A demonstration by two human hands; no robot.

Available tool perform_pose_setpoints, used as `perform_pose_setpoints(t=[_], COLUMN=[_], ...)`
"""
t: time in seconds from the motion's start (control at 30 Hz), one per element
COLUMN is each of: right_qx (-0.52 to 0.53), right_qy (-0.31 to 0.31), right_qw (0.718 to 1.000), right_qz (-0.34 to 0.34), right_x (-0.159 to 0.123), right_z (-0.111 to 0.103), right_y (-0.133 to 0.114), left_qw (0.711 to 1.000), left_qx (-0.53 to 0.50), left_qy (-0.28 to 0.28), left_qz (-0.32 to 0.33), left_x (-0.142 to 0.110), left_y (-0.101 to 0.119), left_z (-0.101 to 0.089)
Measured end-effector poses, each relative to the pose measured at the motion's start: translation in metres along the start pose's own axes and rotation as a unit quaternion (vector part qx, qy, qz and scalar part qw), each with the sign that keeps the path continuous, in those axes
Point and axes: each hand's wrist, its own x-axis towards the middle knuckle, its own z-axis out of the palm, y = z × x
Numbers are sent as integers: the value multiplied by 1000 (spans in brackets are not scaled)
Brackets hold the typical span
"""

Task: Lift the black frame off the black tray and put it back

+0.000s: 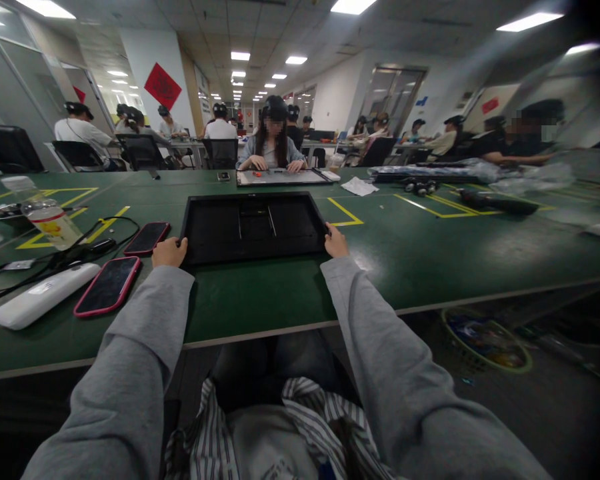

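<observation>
With left hand (170, 252) and right hand (336, 241), pinched opposite side edges of black frame (213, 230), with hollow side in view, over green table (260, 300), squarely in front; couldn't tell if resting on it. Had red-rimmed phone (147, 239) just beside left hand, second phone (107, 287) and bottle (55, 223) farther left.

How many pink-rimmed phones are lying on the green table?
2: the nearer phone lies beside a long white device; the farther phone lies beside the left hand. Others could be hidden behind things.
</observation>
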Motion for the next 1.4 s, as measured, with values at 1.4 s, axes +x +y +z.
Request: perform_pose_setpoints(t=[1.4], right_qx=[60], right_qy=[-145], right_qw=[952], right_qz=[-261], right_x=[-47], right_z=[8], right_y=[-78], left_qw=[926], left_qx=[-68], left_qy=[-66], left_qz=[365], left_x=[-46], left_y=[62], left_z=[7])
